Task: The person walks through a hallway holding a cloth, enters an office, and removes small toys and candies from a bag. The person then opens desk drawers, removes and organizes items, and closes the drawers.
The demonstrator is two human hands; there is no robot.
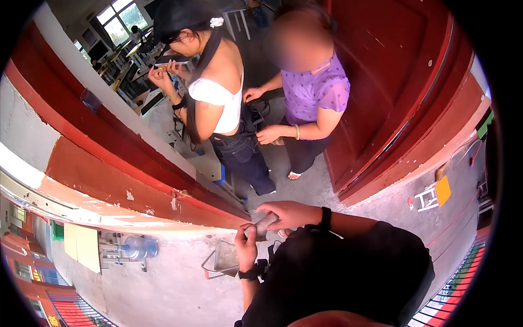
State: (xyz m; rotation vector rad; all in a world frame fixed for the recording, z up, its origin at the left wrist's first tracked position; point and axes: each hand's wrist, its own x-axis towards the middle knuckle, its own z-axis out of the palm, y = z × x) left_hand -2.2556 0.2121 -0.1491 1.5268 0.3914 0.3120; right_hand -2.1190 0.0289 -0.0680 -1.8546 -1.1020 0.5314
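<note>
My left hand (247, 245) and my right hand (287, 213) meet in front of my body, just outside a red doorway. Between them is a small greyish object (267, 222), gripped by the fingers of both; its kind is unclear at this size. The left thumb rests along its near end, while the right fingers curl over its other end. Dark bands circle both wrists. Below and left of my left hand, a grey tray-like thing with a metal frame (225, 258) stands on the floor.
Two people stand in the doorway: one in a white top (218, 103) with a phone, another in a purple top (313, 92). A red door (387, 87) stands at right. A water bottle (140, 247) is at left, an orange-topped stool (442, 191) at right.
</note>
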